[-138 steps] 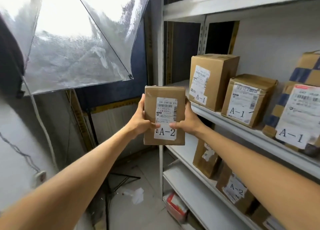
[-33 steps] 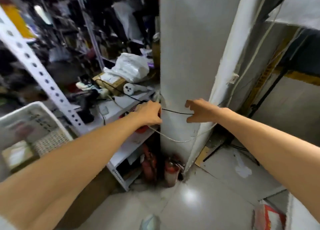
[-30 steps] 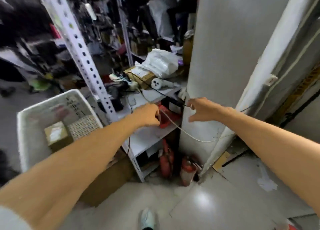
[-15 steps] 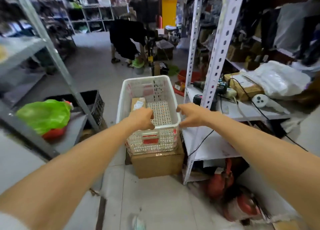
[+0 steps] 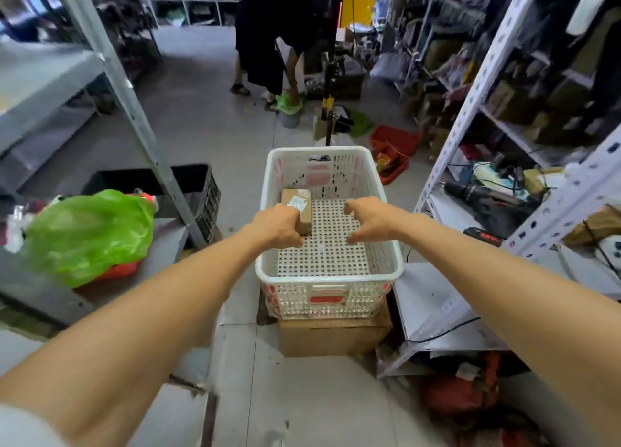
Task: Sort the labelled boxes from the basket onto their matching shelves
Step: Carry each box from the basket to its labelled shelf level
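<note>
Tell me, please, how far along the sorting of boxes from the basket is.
Nearly done, it seems: the basket holds only one small box, the rest of its floor showing bare. In hand: the left hand is at that box's near end, grip unclear; the right hand hovers empty beside it. Left: lift it, read its label, unreadable here, and shelve it.

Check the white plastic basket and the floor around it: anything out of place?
The white plastic basket sits perched on a brown cardboard carton, overhanging its left edge slightly. Behind it, a red plastic bin looks tilted on the floor.
</note>
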A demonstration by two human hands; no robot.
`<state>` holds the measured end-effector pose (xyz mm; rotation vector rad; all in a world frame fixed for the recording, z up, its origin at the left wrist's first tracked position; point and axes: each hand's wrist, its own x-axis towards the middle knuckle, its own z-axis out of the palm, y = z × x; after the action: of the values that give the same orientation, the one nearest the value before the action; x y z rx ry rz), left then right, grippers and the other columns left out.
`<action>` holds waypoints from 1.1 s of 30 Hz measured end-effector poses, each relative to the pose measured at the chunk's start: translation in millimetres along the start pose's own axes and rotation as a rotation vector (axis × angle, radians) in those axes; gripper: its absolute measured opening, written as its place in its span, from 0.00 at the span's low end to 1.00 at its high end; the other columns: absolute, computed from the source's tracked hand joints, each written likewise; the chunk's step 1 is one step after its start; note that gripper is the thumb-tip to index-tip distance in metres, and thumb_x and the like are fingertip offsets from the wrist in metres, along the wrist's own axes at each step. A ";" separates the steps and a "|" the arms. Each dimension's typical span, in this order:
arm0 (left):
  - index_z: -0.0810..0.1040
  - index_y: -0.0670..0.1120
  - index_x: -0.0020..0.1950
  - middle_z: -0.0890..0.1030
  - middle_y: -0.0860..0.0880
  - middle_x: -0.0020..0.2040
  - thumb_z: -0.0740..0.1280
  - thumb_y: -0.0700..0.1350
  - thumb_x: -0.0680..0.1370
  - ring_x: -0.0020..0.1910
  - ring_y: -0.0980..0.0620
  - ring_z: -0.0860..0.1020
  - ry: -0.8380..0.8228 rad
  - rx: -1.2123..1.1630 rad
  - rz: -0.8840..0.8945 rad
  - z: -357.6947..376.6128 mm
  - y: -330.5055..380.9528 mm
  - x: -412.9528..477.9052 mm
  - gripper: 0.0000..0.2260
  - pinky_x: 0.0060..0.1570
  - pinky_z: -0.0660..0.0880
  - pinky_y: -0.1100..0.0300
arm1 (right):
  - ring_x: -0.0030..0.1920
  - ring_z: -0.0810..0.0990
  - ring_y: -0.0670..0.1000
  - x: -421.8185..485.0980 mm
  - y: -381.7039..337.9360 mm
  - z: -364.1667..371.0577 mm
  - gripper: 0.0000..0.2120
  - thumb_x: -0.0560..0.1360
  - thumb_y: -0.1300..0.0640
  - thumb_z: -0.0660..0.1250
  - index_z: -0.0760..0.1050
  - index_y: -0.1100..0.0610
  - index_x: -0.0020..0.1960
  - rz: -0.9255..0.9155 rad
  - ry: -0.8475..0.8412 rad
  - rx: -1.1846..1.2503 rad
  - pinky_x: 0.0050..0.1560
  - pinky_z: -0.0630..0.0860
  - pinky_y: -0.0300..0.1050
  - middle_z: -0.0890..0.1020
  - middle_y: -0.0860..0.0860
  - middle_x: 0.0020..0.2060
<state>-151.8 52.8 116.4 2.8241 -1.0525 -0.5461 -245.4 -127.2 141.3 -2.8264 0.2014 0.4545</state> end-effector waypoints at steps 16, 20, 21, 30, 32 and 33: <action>0.75 0.45 0.61 0.80 0.47 0.55 0.70 0.50 0.73 0.52 0.46 0.78 -0.099 -0.047 -0.030 -26.7 -28.3 186.5 0.19 0.46 0.75 0.55 | 0.53 0.74 0.54 186.9 41.6 -45.8 0.21 0.71 0.54 0.71 0.68 0.59 0.59 -0.021 -0.078 0.027 0.50 0.74 0.48 0.74 0.54 0.53; 0.76 0.45 0.61 0.80 0.47 0.57 0.71 0.49 0.72 0.53 0.46 0.78 -0.088 -0.077 -0.068 -39.9 -32.7 241.4 0.19 0.49 0.76 0.54 | 0.50 0.75 0.55 238.4 62.8 -60.8 0.20 0.69 0.54 0.72 0.68 0.59 0.54 -0.031 -0.092 0.019 0.47 0.74 0.48 0.76 0.55 0.54; 0.76 0.45 0.62 0.80 0.46 0.58 0.71 0.49 0.72 0.54 0.46 0.78 -0.081 -0.086 -0.073 -41.6 -33.5 253.0 0.20 0.48 0.76 0.55 | 0.52 0.77 0.55 249.3 67.2 -64.1 0.21 0.68 0.55 0.72 0.71 0.60 0.57 -0.031 -0.101 0.034 0.49 0.76 0.48 0.77 0.54 0.54; 0.75 0.45 0.62 0.81 0.46 0.56 0.72 0.49 0.73 0.52 0.46 0.79 -0.155 -0.129 -0.084 -26.4 -68.3 336.9 0.19 0.50 0.76 0.52 | 0.58 0.74 0.56 331.5 98.0 -55.8 0.26 0.71 0.53 0.70 0.67 0.61 0.64 0.033 -0.187 0.115 0.54 0.73 0.48 0.74 0.57 0.62; 0.75 0.45 0.61 0.80 0.47 0.57 0.72 0.49 0.73 0.52 0.47 0.78 -0.194 -0.112 -0.070 -14.3 -81.0 357.7 0.19 0.45 0.73 0.55 | 0.59 0.75 0.57 349.9 100.6 -45.6 0.25 0.72 0.54 0.70 0.67 0.61 0.65 0.057 -0.209 0.148 0.56 0.75 0.50 0.75 0.58 0.62; 0.74 0.46 0.62 0.78 0.46 0.58 0.72 0.49 0.73 0.52 0.47 0.78 -0.217 -0.109 -0.067 -6.9 -87.7 369.2 0.19 0.44 0.71 0.56 | 0.60 0.75 0.57 358.4 101.5 -39.6 0.25 0.72 0.55 0.69 0.67 0.61 0.66 0.070 -0.213 0.172 0.58 0.74 0.50 0.75 0.58 0.63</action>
<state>163.5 -119.6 -5.5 2.7599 -0.9294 -0.9049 85.2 -268.7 36.3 -2.5875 0.2824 0.7124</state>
